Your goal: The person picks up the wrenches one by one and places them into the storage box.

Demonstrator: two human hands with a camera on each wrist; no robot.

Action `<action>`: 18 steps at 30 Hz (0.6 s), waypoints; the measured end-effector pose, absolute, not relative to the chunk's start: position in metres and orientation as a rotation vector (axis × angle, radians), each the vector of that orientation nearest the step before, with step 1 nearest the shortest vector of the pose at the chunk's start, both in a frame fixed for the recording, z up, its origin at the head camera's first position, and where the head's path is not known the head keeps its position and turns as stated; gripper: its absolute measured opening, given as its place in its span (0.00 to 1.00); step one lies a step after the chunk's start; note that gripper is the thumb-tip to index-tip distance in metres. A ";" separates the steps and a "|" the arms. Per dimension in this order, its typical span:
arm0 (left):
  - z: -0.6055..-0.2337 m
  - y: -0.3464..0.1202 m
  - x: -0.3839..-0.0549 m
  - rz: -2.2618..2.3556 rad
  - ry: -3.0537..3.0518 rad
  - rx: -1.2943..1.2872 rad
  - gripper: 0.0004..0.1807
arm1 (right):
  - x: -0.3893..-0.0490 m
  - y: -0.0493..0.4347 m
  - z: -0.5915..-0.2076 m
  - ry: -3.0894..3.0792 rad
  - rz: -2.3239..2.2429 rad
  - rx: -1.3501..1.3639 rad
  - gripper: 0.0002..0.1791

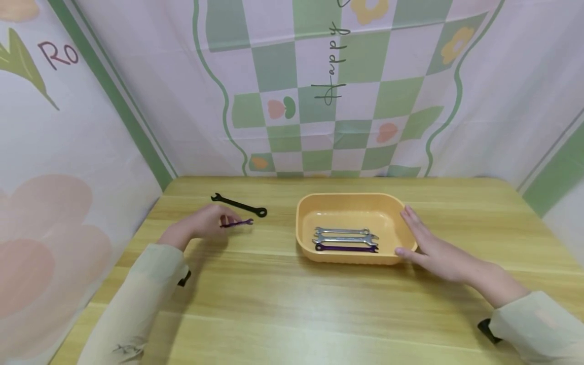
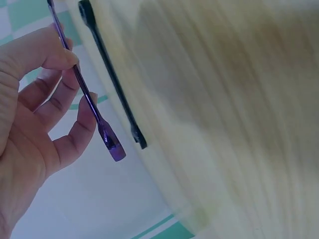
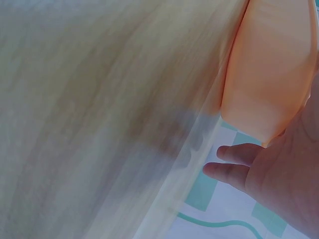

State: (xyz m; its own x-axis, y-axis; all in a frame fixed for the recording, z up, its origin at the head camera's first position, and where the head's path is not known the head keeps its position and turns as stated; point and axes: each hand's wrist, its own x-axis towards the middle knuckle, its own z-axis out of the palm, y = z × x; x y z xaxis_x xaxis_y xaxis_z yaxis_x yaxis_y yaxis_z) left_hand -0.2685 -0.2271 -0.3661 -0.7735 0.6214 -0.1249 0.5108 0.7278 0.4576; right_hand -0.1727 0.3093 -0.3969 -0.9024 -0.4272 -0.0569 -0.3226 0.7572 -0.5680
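My left hand (image 1: 211, 221) pinches a purple wrench (image 1: 238, 223) between thumb and fingers, just above the table. In the left wrist view this purple wrench (image 2: 85, 89) slants down past the fingertips. Beyond it, a black wrench (image 1: 239, 205) lies flat on the table. Against the right end of a yellow plastic basin (image 1: 356, 257) rests my right hand (image 1: 440, 256), thumb at the front corner and fingers straight along the side. Inside the basin lie two silver wrenches (image 1: 345, 239) and another purple wrench (image 1: 347, 248), side by side.
The wooden table (image 1: 283, 309) runs back to a patterned cloth (image 1: 319, 111) hanging behind it. Another printed cloth (image 1: 91, 152) hangs along the left edge.
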 end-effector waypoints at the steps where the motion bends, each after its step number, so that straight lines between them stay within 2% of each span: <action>1: -0.365 -0.227 -0.269 0.584 2.661 0.897 0.25 | -0.173 0.309 -0.397 2.770 -0.847 -0.598 0.53; 18: -0.341 -0.207 -0.271 0.541 2.665 0.824 0.29 | -0.172 0.309 -0.394 2.757 -0.862 -0.599 0.53</action>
State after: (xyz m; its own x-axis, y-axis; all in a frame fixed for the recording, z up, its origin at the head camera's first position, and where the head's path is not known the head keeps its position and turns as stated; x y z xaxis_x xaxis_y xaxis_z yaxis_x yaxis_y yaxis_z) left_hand -0.2712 -0.2067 -0.3410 -0.7909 0.5880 -0.1694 0.4753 0.7647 0.4350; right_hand -0.1724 0.3088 -0.3945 -0.9001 -0.4316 -0.0599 -0.3206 0.7491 -0.5797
